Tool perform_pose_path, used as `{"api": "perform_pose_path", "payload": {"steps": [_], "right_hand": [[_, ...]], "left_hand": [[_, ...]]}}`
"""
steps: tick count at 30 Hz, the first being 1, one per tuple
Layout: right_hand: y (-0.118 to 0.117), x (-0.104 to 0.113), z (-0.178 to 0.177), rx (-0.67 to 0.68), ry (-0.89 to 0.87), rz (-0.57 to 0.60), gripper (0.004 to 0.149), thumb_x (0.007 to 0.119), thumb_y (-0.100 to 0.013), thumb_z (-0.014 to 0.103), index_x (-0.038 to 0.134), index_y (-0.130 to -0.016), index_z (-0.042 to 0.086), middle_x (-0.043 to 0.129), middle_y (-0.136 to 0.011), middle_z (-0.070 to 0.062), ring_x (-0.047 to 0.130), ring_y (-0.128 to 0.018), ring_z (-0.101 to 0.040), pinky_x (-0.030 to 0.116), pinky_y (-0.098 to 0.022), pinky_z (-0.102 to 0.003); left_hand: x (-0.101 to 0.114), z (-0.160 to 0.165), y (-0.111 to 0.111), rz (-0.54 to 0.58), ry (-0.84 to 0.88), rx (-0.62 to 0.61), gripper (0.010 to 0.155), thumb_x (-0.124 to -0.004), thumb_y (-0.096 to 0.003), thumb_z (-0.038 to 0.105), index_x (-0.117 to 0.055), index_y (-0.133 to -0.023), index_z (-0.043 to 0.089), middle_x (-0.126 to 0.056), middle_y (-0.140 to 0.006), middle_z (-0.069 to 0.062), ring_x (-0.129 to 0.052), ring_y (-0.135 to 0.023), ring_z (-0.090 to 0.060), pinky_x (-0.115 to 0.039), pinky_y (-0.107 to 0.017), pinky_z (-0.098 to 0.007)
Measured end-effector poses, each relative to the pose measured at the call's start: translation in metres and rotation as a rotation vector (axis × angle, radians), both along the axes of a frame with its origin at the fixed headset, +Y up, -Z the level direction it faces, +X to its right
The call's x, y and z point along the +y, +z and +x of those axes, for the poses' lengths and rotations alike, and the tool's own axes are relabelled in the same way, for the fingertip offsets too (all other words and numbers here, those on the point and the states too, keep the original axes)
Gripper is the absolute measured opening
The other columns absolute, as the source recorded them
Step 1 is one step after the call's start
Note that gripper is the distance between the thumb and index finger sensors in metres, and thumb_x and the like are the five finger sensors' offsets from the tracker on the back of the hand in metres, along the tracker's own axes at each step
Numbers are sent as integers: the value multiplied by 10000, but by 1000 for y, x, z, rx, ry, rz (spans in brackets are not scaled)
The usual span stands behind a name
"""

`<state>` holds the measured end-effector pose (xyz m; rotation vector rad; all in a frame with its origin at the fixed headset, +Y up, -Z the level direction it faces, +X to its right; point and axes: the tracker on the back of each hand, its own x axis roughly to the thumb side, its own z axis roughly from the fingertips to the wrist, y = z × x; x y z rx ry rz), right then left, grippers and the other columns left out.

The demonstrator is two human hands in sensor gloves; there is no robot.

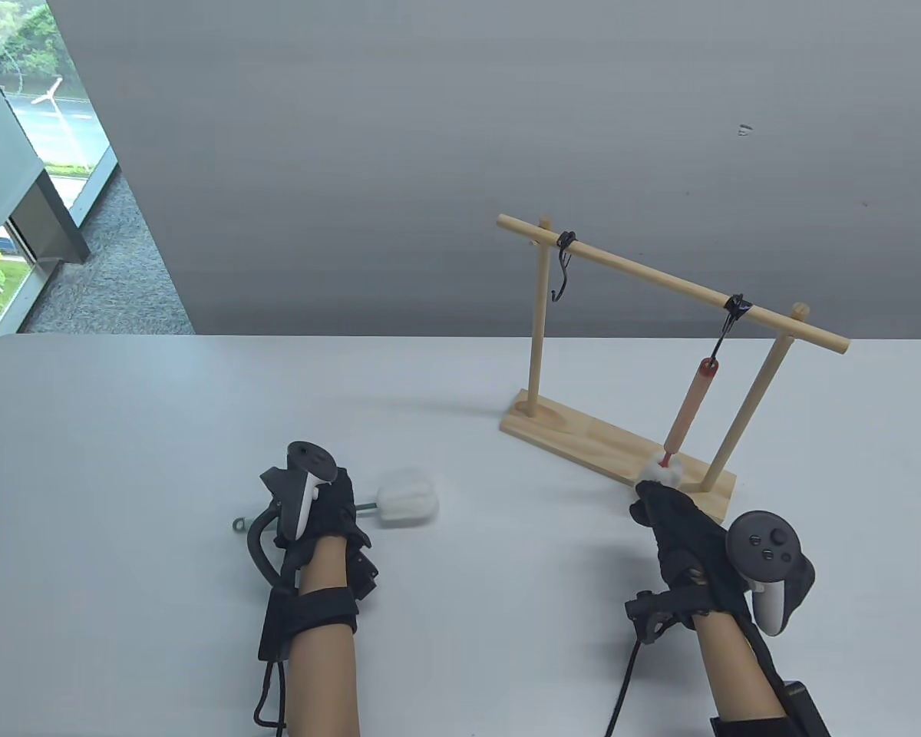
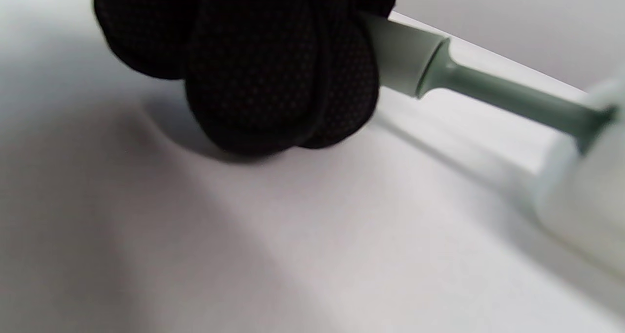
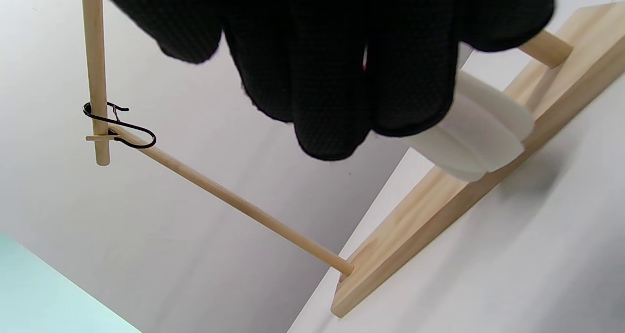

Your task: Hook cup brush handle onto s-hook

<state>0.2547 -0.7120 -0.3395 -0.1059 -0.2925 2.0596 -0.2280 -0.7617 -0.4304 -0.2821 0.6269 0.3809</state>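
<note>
One cup brush with a red-tipped orange handle [image 1: 693, 407] already hangs from the right s-hook [image 1: 725, 332] on the wooden rack [image 1: 618, 445], which stands toward the far right corner of the table [image 1: 123, 461]. The right hand [image 1: 687, 537] has its fingertips on that brush's white sponge head [image 3: 481, 137] just above the rack's base, seemingly steadying it; whether the fingers pinch the sponge or only touch it cannot be told. So the first hanging looks done or nearly so, and the step now in hand is picking up the second brush.

That green-handled cup brush [image 1: 407, 503] lies flat on the table, left of the rack and nearer the front edge, its white sponge head pointing right and a small hanging loop at the left end. The left hand [image 1: 315, 510] is closed over its handle [image 2: 405, 54], fingers curled around it and low against the table.

The next move likely calls for lifting the brush, turning the loop end upward and threading it onto the free left s-hook [image 1: 562, 269], which hangs empty near the rack's left post; the loop is small, so careful aim seems needed
</note>
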Motion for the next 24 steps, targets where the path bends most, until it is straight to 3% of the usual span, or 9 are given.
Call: {"api": "perform_pose_path", "payload": {"steps": [8,13,24], "right_hand": [[1,2,-16,58,28,5,504,661,-536,386,826,-848,26,951,-688,-207,911,-682,-463,603,-531,-642],[3,2,-42,121,81,1,507,659,-538,390,820,-855,28,947,-698,-208,905,-691,-465,601,-533,-643],[17,16,-133,353,296,-5,560,676,-544,403,710,-948,18,851,-825,-236,803,-796,-503,530,-564,-676]], "left_hand": [[14,4,12,84,3,-74,657,-481,-516,620,-895,-839,225,-1121,-486,-1,-1127,-273,-143,-897,-403,-379],[32,20,27,199,30,-175,650,-486,-517,612,-885,-850,222,-1115,-508,-12,-1128,-296,-165,-887,-414,-399],[63,72,89,460,100,-473,647,-482,-516,600,-809,-932,230,-1077,-668,-49,-1123,-458,-227,-847,-489,-447]]}}
